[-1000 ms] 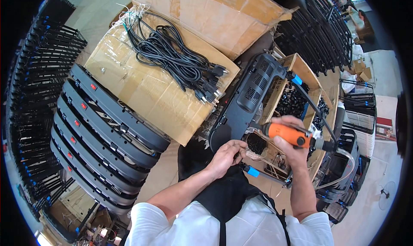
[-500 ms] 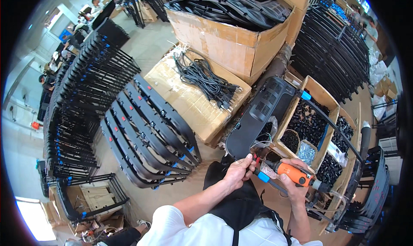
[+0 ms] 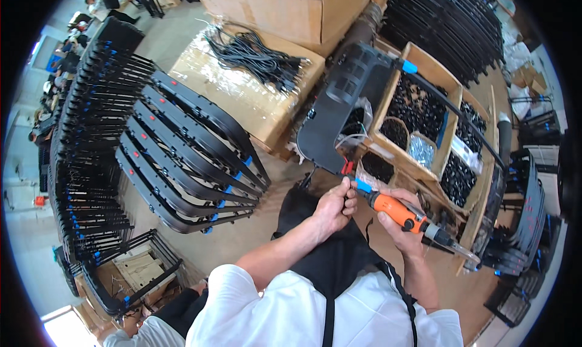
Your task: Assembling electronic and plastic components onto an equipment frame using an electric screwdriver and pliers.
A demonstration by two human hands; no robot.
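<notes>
My right hand (image 3: 401, 229) is wrapped round an orange power screwdriver (image 3: 397, 213), whose nose points left toward my other hand. My left hand (image 3: 334, 206) is closed in a pinch just left of that nose; what sits between its fingertips is too small to make out. Just beyond the fingertips lie a small red part (image 3: 347, 166) and a blue sleeve (image 3: 362, 185) on a black tube. The tube belongs to a black frame with a vented panel (image 3: 321, 138), which lies ahead of my hands. Another blue sleeve (image 3: 410, 67) is on its far corner.
Right of the panel, a wooden compartment tray (image 3: 423, 172) holds black plastic parts and silvery screws (image 3: 421, 150). Black cables (image 3: 260, 59) lie on a carton (image 3: 200, 74). Several black frames (image 3: 182, 159) stand at left, beside a long stack (image 3: 85, 141). A person (image 3: 160, 332) is at lower left.
The surroundings have slid up and left in the picture. Both hands have drawn slightly nearer to me relative to the panel, with the screwdriver still in my right hand. The person at lower left shows more.
</notes>
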